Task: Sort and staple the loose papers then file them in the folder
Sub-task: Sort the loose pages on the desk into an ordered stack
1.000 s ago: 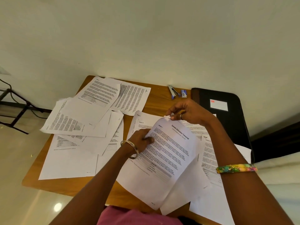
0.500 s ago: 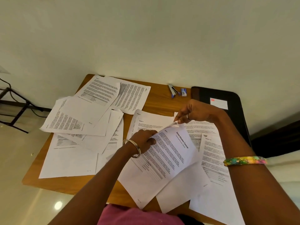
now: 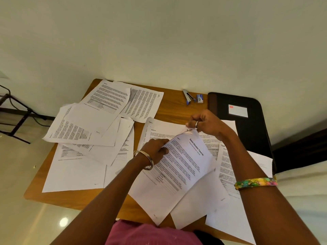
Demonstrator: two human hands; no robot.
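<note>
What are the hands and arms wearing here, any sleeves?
No sleeves show; both forearms are bare. The left hand has thin metal bangles at the wrist. The right hand wears a silver finger ring, with a multicoloured speckled bangle up the forearm.

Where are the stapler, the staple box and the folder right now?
stapler [image 3: 188,97], head view, on its metal top arm.
staple box [image 3: 200,98], head view, middle of its blue lid.
folder [image 3: 254,124], head view, bare black cover below the label.

You've got white papers [image 3: 79,174] with black print and grey table bands on a honey-brown table [image 3: 169,105], a black folder [image 3: 247,131] bearing a white, red-cornered label [image 3: 238,110], a silver-blue stapler [image 3: 188,96], and your speckled rainbow bangle [image 3: 255,183].
</note>
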